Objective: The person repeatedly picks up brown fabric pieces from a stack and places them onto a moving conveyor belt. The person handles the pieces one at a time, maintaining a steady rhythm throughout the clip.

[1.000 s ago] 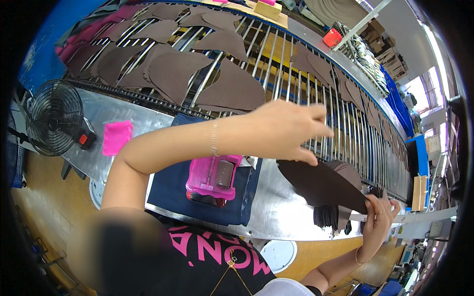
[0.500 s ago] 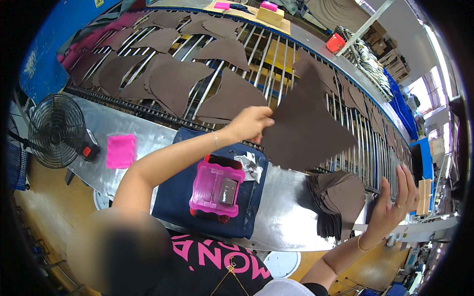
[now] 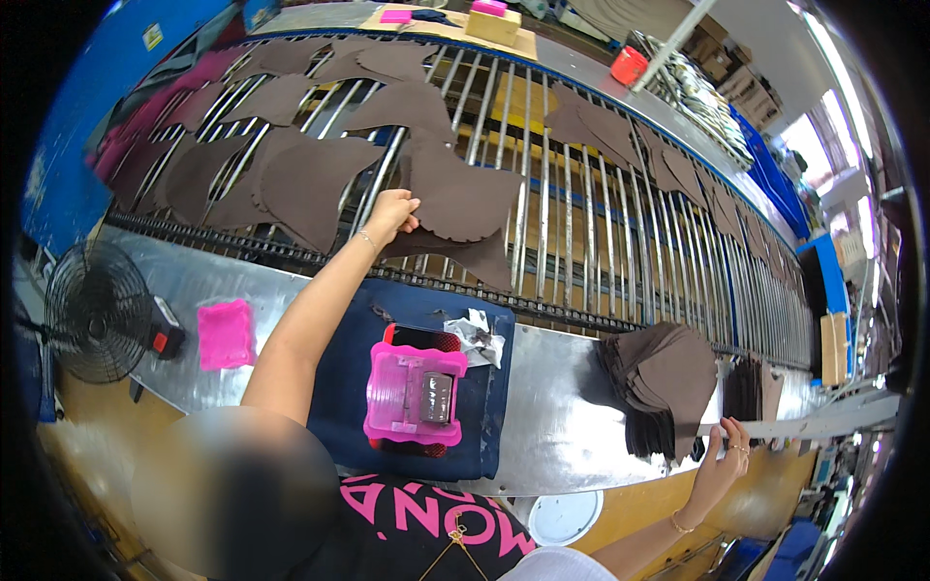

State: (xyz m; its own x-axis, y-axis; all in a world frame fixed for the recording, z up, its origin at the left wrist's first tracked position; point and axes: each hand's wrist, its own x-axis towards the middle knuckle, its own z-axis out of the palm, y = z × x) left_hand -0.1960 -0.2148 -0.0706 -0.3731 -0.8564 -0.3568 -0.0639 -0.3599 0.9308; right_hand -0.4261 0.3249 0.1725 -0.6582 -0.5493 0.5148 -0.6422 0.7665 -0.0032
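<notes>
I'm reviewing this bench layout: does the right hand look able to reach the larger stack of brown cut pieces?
Probably yes: the right hand looks empty and is close beside the larger stack of brown cut pieces, whose top lies uncovered.

Bright; glare on metal tbl [image 3: 547,402], R window [image 3: 806,143] overexp; edges bent, corners blk.

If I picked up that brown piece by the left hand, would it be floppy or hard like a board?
Probably bendy rather than board-hard: the brown piece by the left hand looks like a thin sheet. It's likely light for its size, being wide but thin. It probably wouldn't roll if pushed, since it looks flat.
</notes>
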